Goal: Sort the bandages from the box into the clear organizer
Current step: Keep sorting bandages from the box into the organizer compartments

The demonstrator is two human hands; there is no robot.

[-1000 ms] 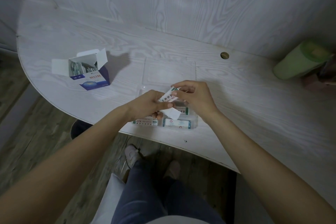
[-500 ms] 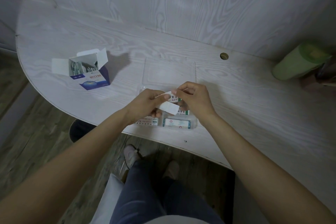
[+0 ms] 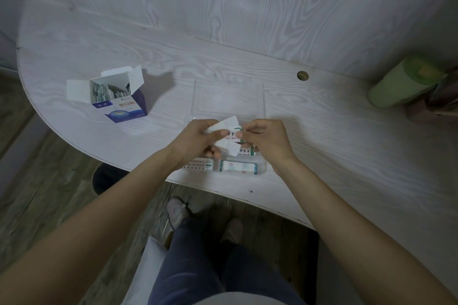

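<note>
bandages [image 3: 228,135] | left hand [image 3: 198,140] pinching them | right hand [image 3: 266,140] pinching them | over organizer [image 3: 260,168]

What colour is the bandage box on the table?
The bandage box is dark blue with a white front panel, seen in the head view.
</note>
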